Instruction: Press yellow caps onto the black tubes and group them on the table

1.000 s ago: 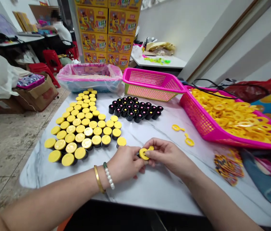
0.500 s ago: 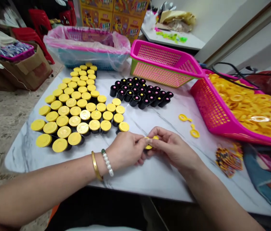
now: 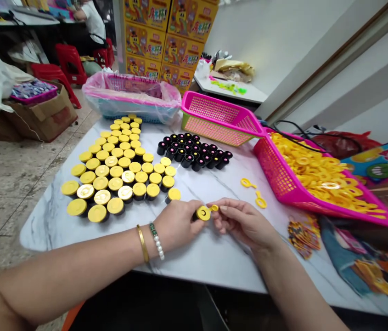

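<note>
I look down on a white marble-patterned table [image 3: 214, 257] set on a speckled stone floor [image 3: 11, 170]. Stacked yellow cartons [image 3: 166, 41] stand behind it, with red plastic stools [image 3: 66, 64] and a seated person [image 3: 90, 20] farther back on the left. On the table a block of yellow-capped black pots [image 3: 118, 165] fills the left side, and a smaller cluster of open black pots [image 3: 194, 151] sits just beyond it. A bag-lined basket [image 3: 132, 96] and an empty pink basket [image 3: 221, 117] stand at the far edge; a second pink basket [image 3: 283, 179] on the right holds a heap of yellow rings. Two loose yellow ring pieces [image 3: 254, 192] lie on the bare top between that basket and my hands.

My left hand [image 3: 176, 225] is closed around a small black pot [image 3: 201, 214] near the front edge of the table, just ahead of the capped block. The pot is tilted, so its round yellow top with a dark centre faces me. My right hand [image 3: 245, 223] pinches the small yellow tab [image 3: 214, 208] beside that top between thumb and forefinger.
</note>
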`<act>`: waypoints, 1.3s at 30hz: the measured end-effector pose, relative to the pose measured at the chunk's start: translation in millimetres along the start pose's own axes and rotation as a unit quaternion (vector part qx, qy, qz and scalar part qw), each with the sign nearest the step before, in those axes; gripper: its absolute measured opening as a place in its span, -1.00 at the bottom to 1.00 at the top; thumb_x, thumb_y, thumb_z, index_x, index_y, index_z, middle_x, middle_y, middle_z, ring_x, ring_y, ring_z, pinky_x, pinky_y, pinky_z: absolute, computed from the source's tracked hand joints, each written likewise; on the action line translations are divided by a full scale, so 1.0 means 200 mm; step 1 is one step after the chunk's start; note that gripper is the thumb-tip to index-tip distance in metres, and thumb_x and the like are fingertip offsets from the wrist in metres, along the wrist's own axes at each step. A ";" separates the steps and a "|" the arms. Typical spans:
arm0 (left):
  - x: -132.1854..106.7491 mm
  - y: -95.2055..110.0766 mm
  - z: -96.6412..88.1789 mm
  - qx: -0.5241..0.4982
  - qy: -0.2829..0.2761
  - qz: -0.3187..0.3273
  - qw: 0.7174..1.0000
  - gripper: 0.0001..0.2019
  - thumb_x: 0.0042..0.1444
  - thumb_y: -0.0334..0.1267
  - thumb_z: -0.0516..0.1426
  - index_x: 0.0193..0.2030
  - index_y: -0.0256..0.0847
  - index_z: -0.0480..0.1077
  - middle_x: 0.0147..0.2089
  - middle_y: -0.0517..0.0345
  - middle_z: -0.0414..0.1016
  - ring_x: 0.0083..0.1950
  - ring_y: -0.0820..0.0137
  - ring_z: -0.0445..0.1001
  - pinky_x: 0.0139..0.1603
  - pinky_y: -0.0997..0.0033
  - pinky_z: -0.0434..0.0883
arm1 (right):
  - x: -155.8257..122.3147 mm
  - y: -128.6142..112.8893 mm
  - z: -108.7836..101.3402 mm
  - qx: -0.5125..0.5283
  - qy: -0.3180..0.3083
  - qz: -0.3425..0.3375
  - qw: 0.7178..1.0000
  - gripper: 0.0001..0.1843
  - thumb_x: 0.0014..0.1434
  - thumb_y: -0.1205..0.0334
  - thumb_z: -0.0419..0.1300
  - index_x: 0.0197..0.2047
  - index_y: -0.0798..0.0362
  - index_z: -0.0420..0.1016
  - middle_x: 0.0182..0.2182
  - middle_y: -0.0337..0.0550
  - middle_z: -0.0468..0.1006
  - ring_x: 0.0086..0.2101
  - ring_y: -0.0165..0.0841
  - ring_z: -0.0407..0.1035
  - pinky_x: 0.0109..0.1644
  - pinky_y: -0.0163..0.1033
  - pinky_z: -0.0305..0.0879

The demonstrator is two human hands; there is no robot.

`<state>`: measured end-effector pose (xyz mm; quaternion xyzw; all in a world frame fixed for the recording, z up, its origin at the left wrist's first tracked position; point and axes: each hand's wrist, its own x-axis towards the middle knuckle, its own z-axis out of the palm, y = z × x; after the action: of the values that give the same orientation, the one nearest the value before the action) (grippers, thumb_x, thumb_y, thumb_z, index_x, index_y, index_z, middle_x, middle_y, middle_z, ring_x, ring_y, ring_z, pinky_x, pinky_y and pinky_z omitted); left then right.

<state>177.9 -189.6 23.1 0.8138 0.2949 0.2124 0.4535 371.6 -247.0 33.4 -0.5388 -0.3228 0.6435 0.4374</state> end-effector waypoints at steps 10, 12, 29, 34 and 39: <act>0.03 0.02 -0.01 -0.028 -0.022 -0.056 0.998 -0.86 0.03 -0.33 0.13 -0.37 -0.24 0.55 -0.57 0.24 0.44 -0.53 0.49 0.31 -0.47 0.52 0.14 | 0.10 -0.07 0.07 -0.160 -0.077 0.092 0.980 -0.59 0.01 0.06 0.39 -0.34 0.03 0.22 -0.67 -0.45 0.36 -0.69 -0.54 0.28 -0.55 -0.38 0.34; 0.03 0.02 -0.01 -0.040 -0.033 -0.062 0.997 -0.86 0.02 -0.32 0.14 -0.37 -0.24 0.56 -0.54 0.22 0.48 -0.51 0.48 0.34 -0.46 0.51 0.16 | 0.07 -0.05 0.08 -0.148 -0.069 0.091 0.982 -0.58 0.05 0.02 0.35 -0.21 0.00 0.23 -0.65 -0.43 0.40 -0.65 -0.47 0.37 -0.53 -0.37 0.35; -0.06 0.11 -0.05 0.172 -0.006 -0.050 0.984 -0.48 0.08 -0.26 0.07 0.19 -0.43 0.25 -0.21 -0.18 0.58 -0.24 0.15 0.57 -0.36 0.36 0.42 | 0.02 -0.03 0.19 -0.199 0.060 0.010 0.978 -0.52 -0.01 -0.15 0.30 -0.25 0.05 0.30 -0.63 -0.33 0.49 -0.64 -0.47 0.40 -0.55 -0.40 0.30; -0.06 0.11 -0.06 0.283 -0.046 -0.026 0.958 -0.69 0.11 -0.38 -0.01 -0.07 -0.40 0.44 -0.19 -0.25 0.57 -0.15 0.09 0.58 -0.20 0.22 0.49 | 0.18 -0.09 0.28 -0.261 0.117 -0.028 0.958 -0.69 0.07 0.01 0.22 -0.26 0.04 0.28 -0.65 -0.40 0.42 -0.64 -0.46 0.41 -0.56 -0.40 0.33; -0.08 0.09 -0.05 0.321 -0.112 0.016 0.940 -0.74 0.08 -0.35 0.01 -0.29 -0.40 0.52 -0.28 -0.31 0.58 -0.23 0.03 0.60 -0.22 0.14 0.51 | 0.34 -0.12 0.44 -0.323 0.112 -0.049 0.939 -0.79 0.24 0.08 0.08 -0.28 0.06 0.32 -0.62 -0.29 0.48 -0.59 -0.40 0.48 -0.52 -0.36 0.38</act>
<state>165.7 -201.4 43.1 0.9394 0.2812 0.0211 0.1952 288.3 -169.7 45.3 -0.7032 -0.4880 0.4181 0.3044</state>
